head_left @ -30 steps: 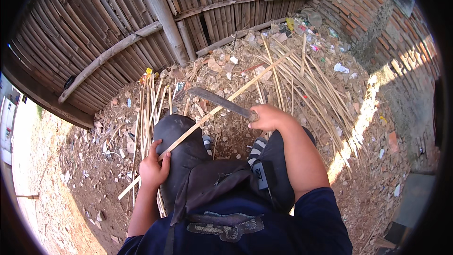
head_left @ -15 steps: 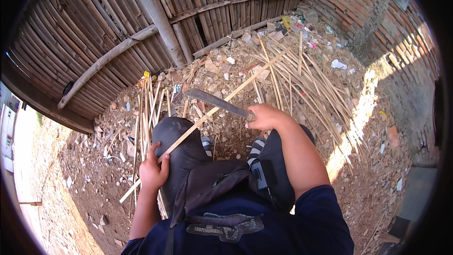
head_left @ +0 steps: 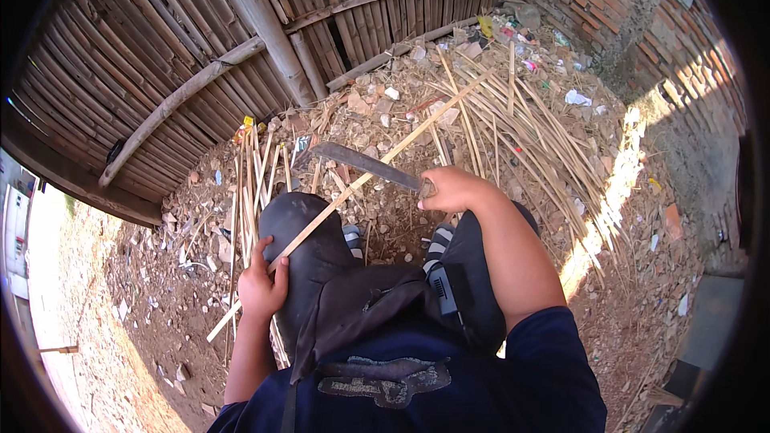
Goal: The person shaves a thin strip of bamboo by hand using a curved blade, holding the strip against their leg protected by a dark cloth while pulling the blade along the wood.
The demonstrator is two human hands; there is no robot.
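Note:
My left hand (head_left: 263, 285), beside my left knee, is closed around the lower part of a long, pale split bamboo strip (head_left: 425, 127). The strip slants up and away to the right over that knee, its far end by the pile of strips. My right hand (head_left: 453, 191), above my right knee, grips the handle of a machete (head_left: 343, 156). Its dark, broad blade points left and crosses the strip between my knees. There the strip seems to pass in front of the blade; whether they touch I cannot tell.
A pile of bamboo strips (head_left: 545, 160) lies ahead to the right, and more strips (head_left: 255, 172) lie by my left knee. Stones and litter cover the ground. A bamboo slat wall (head_left: 184, 40) stands ahead and left, a brick wall (head_left: 609, 8) at the right.
The bamboo strip and the machete blade have shifted slightly against each other, the blade's tip a little higher now. Both hands keep their grip and have hardly moved.

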